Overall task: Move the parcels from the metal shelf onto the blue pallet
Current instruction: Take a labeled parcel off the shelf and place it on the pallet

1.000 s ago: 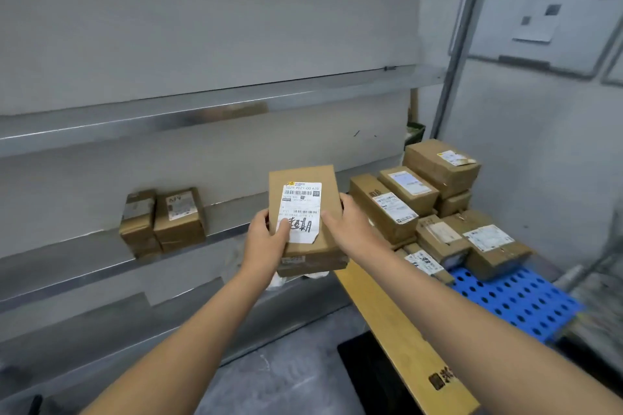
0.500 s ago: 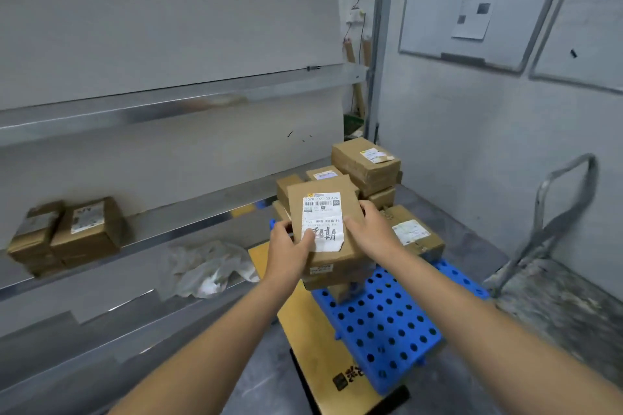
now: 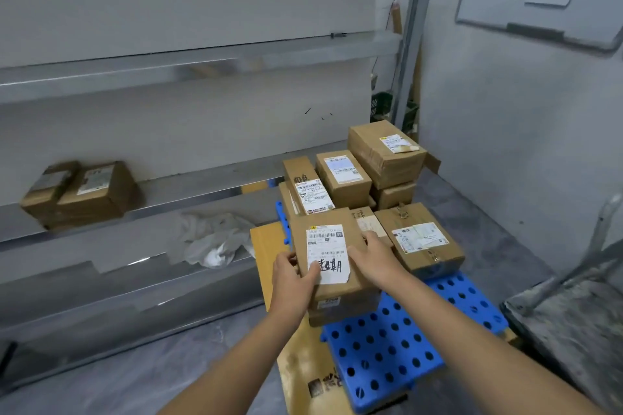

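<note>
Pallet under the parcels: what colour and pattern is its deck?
Bright blue pallet, dotted with rows of round holes; the head view shows it best.

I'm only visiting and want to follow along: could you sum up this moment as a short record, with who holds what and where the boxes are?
Held: labelled parcel, gripped at its sides by the left hand and right hand
Position: over the near part of the blue pallet
Set down yet: cannot tell
On pallet: stacked parcels at its far end
On metal shelf: unmoved parcels at the left; crumpled plastic bag one level lower
</note>
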